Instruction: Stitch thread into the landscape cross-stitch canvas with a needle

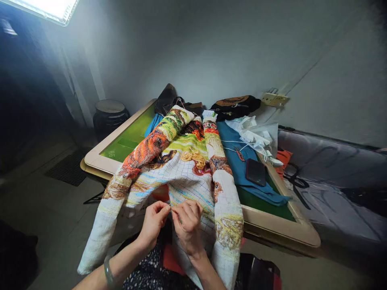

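A large cross-stitch canvas point(187, 171) with a blue grid and partly stitched colours drapes from the table toward my lap. Its two sides are rolled into thick tubes, a left roll point(145, 151) and a right roll point(225, 193). Loose yellow thread point(195, 158) lies on the fabric. My left hand point(155, 222), with a pale bangle on the wrist, is closed in a pinch over the canvas's near part. Against its fingertips, my right hand point(188, 223) also pinches. Whatever is between the fingers is too small to make out.
Under the canvas stands a green-topped table point(298, 219) with a pale rim. A blue cloth point(242, 165) bears a phone point(255, 172), small red scissors point(240, 155) and a white cable. Plastic bags point(256, 133) and a dark pouch point(236, 106) lie farther back.
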`<control>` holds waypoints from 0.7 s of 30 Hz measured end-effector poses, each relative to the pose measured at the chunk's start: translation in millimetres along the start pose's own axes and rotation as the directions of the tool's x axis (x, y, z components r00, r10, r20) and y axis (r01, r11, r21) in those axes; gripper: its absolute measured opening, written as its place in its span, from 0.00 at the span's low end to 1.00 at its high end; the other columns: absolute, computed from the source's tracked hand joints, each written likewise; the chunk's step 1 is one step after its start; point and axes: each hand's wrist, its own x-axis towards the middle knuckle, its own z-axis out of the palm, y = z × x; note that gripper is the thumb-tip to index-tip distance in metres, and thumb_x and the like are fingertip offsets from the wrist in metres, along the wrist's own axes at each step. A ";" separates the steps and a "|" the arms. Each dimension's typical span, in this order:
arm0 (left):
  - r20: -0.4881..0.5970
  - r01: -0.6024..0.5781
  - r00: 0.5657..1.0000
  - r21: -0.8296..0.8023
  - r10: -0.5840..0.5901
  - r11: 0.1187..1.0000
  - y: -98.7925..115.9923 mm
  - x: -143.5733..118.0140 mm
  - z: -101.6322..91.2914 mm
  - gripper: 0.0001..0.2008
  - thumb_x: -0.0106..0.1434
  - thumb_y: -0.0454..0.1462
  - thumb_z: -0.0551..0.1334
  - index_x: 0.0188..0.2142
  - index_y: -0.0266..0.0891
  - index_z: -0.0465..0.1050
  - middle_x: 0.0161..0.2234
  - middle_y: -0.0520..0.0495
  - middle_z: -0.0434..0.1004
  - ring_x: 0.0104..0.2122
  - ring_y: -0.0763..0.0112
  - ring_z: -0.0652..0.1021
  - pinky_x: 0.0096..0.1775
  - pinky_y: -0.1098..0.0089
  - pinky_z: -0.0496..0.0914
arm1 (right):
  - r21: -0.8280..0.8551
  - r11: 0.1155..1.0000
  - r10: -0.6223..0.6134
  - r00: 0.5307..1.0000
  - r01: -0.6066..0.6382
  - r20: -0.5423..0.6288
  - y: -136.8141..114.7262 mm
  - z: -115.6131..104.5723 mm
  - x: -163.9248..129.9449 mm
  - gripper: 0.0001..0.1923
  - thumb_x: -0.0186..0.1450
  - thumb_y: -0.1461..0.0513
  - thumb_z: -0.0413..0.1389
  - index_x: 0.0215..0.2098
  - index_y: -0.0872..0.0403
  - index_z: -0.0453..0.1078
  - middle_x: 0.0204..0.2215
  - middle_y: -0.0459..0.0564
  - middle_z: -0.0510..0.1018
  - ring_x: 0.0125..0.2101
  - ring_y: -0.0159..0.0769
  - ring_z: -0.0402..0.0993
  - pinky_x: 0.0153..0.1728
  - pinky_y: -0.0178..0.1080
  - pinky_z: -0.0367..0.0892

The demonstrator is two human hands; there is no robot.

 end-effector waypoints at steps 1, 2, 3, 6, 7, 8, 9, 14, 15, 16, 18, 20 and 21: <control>-0.007 0.004 1.000 0.005 -0.004 1.000 0.2 -0.5 0.3 0.15 0.51 0.45 0.66 0.23 0.35 0.68 0.16 0.58 0.57 0.18 0.81 0.55 0.19 0.76 0.48 | -0.011 1.000 -0.001 1.000 0.001 -0.005 -0.3 0.3 -0.4 0.09 0.64 0.68 0.53 0.27 0.52 0.70 0.24 0.46 0.71 0.34 0.38 0.64 0.43 0.45 0.57; -0.010 0.012 1.000 0.003 -0.012 1.000 0.4 -1.0 0.8 0.16 0.51 0.46 0.66 0.23 0.35 0.68 0.16 0.58 0.57 0.17 0.81 0.55 0.19 0.76 0.48 | -0.025 1.000 -0.001 1.000 0.001 -0.014 -0.8 0.5 -0.9 0.10 0.64 0.68 0.54 0.26 0.52 0.70 0.23 0.46 0.71 0.34 0.38 0.64 0.43 0.45 0.56; -0.010 0.021 1.000 -0.003 -0.021 1.000 0.6 -1.5 1.5 0.16 0.50 0.46 0.66 0.22 0.35 0.68 0.16 0.58 0.57 0.17 0.81 0.54 0.19 0.76 0.48 | -0.038 0.999 0.000 1.000 0.000 -0.023 -1.3 0.7 -1.4 0.10 0.64 0.68 0.54 0.26 0.53 0.70 0.23 0.46 0.71 0.34 0.38 0.64 0.43 0.45 0.56; -0.013 0.042 0.999 -0.029 -0.042 0.999 0.3 -3.3 4.0 0.17 0.49 0.47 0.67 0.21 0.35 0.68 0.15 0.58 0.56 0.17 0.81 0.54 0.20 0.75 0.47 | -0.066 0.998 0.014 0.999 -0.016 -0.037 -3.2 1.1 -3.6 0.10 0.63 0.69 0.54 0.26 0.52 0.70 0.23 0.46 0.71 0.34 0.38 0.64 0.44 0.45 0.56; -0.017 0.042 0.999 -0.034 -0.043 0.999 -0.1 -3.8 4.8 0.17 0.49 0.46 0.67 0.21 0.35 0.68 0.15 0.58 0.56 0.17 0.81 0.54 0.20 0.75 0.47 | -0.072 0.997 0.021 0.999 -0.024 -0.035 -3.8 1.1 -4.4 0.10 0.63 0.69 0.54 0.26 0.52 0.70 0.23 0.46 0.71 0.34 0.38 0.64 0.44 0.45 0.56; -0.023 0.038 0.999 -0.036 -0.039 0.999 -0.7 -4.3 5.6 0.17 0.49 0.46 0.67 0.20 0.35 0.67 0.15 0.58 0.56 0.17 0.81 0.54 0.20 0.75 0.48 | -0.078 0.996 0.030 0.999 -0.032 -0.032 -4.4 1.2 -5.2 0.10 0.63 0.70 0.54 0.27 0.52 0.70 0.23 0.46 0.72 0.34 0.38 0.64 0.44 0.45 0.56; -0.030 0.032 0.999 -0.035 -0.033 0.999 -1.6 -4.7 6.3 0.17 0.49 0.46 0.67 0.20 0.35 0.67 0.15 0.58 0.56 0.17 0.81 0.54 0.20 0.75 0.48 | -0.086 0.995 0.040 0.999 -0.043 -0.031 -4.7 1.2 -6.0 0.10 0.63 0.70 0.53 0.27 0.52 0.70 0.23 0.46 0.72 0.34 0.38 0.64 0.44 0.45 0.56; -0.079 -0.009 0.997 -0.007 0.008 1.000 -7.2 -6.4 6.9 0.15 0.51 0.44 0.65 0.20 0.37 0.64 0.16 0.58 0.56 0.18 0.80 0.54 0.20 0.75 0.50 | -0.096 0.986 0.129 0.989 -0.135 -0.075 -3.1 0.1 -7.1 0.09 0.63 0.69 0.53 0.27 0.53 0.71 0.24 0.47 0.74 0.35 0.40 0.64 0.41 0.44 0.56; -0.092 -0.023 0.996 -0.001 0.023 1.000 -8.2 -6.6 6.5 0.14 0.51 0.43 0.65 0.20 0.37 0.63 0.16 0.58 0.55 0.18 0.80 0.55 0.20 0.75 0.50 | -0.067 0.986 0.148 0.986 -0.153 -0.075 -2.4 -0.4 -6.8 0.09 0.63 0.68 0.53 0.26 0.53 0.71 0.24 0.47 0.75 0.34 0.40 0.65 0.41 0.43 0.56; -0.103 -0.039 0.994 0.006 0.039 0.999 -8.9 -6.9 6.0 0.14 0.52 0.42 0.64 0.20 0.38 0.62 0.16 0.59 0.55 0.18 0.80 0.55 0.20 0.75 0.50 | -0.020 0.985 0.172 0.983 -0.174 -0.064 -1.7 -0.8 -6.5 0.09 0.62 0.68 0.54 0.26 0.53 0.71 0.24 0.47 0.75 0.34 0.39 0.65 0.40 0.42 0.57; -0.115 -0.068 0.991 0.022 0.070 0.997 -10.0 -7.6 5.2 0.13 0.53 0.41 0.63 0.20 0.39 0.61 0.16 0.59 0.55 0.18 0.79 0.55 0.20 0.75 0.51 | 0.113 0.960 0.261 0.965 -0.258 -0.018 -0.7 -1.5 -6.1 0.08 0.62 0.66 0.54 0.25 0.53 0.70 0.24 0.47 0.75 0.32 0.38 0.67 0.38 0.40 0.60; -0.106 -0.082 0.991 0.039 0.086 0.996 -10.8 -9.0 4.9 0.12 0.54 0.40 0.62 0.21 0.39 0.60 0.16 0.59 0.55 0.18 0.79 0.55 0.21 0.75 0.51 | 0.254 0.879 0.407 0.912 -0.405 0.044 0.0 -1.5 -6.2 0.07 0.60 0.64 0.55 0.25 0.53 0.71 0.24 0.47 0.75 0.30 0.37 0.69 0.35 0.38 0.63; -0.099 -0.087 0.991 0.047 0.091 0.995 -11.2 -10.0 5.0 0.11 0.54 0.39 0.61 0.21 0.39 0.60 0.16 0.59 0.55 0.18 0.78 0.55 0.21 0.75 0.51 | 0.317 0.817 0.483 0.872 -0.482 0.078 0.2 -1.3 -6.4 0.06 0.60 0.63 0.56 0.25 0.54 0.71 0.24 0.47 0.75 0.30 0.36 0.70 0.34 0.37 0.64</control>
